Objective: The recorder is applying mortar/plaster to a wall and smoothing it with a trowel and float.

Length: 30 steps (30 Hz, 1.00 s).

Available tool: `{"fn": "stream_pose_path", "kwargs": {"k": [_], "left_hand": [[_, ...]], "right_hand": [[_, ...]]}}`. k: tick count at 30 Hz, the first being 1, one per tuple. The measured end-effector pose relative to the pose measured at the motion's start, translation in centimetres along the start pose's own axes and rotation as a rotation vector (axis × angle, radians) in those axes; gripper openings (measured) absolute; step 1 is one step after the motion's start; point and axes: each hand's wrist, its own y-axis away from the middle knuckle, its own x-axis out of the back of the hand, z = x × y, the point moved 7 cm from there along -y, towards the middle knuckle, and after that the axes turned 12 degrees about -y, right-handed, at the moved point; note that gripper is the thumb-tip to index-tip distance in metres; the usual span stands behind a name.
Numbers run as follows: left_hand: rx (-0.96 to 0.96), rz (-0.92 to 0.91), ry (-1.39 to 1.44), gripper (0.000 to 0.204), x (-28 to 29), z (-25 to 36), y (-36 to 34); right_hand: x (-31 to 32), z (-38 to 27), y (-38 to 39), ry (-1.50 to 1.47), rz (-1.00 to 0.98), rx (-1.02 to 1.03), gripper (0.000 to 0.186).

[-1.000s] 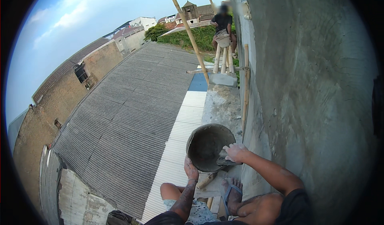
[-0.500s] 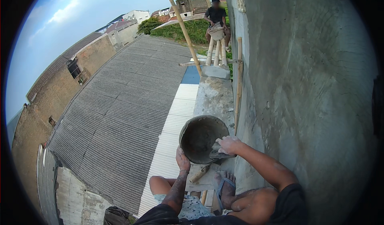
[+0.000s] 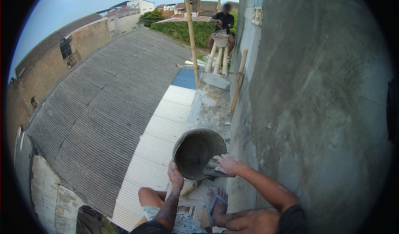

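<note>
A round bucket, grey with mortar, is tipped so its mouth faces me, just above the concrete ledge. My left hand grips its left side near the rim. In my right hand is a plastering trowel, its dark blade lying across the bucket's lower right rim. Mortar dust whitens the fingers. The bucket's inside is dark, with a grey coating on its walls; how much mortar lies in it I cannot tell.
A freshly rendered wall rises close on my right. Corrugated roofing slopes away on the left. Ahead stand a bamboo pole, bamboo planking and a seated person with a pale bucket. My sandalled foot is below.
My view has turned slightly, so the surroundings sit further left and lower. Bucket and trowel keep nearly the same places against each other. The seated person's arm has lifted.
</note>
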Motion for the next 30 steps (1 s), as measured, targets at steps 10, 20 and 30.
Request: {"fn": "stream_pose_path", "kwargs": {"k": [10,20,30], "left_hand": [[0.036,0.009,-0.059,0.046,-0.2,-2.2,-0.1],[0.059,-0.045,-0.081,0.042,-0.5,-1.2,0.2],[0.061,-0.034,-0.05,0.047,-0.5,-1.7,0.6]], "right_hand": [[0.1,-0.2,-0.1,-0.028,-0.118,-0.059,0.051],[-1.2,0.0,0.3,-0.036,-0.128,-0.066,0.052],[-1.5,0.2,0.2,0.027,-0.112,-0.076,0.052]]}}
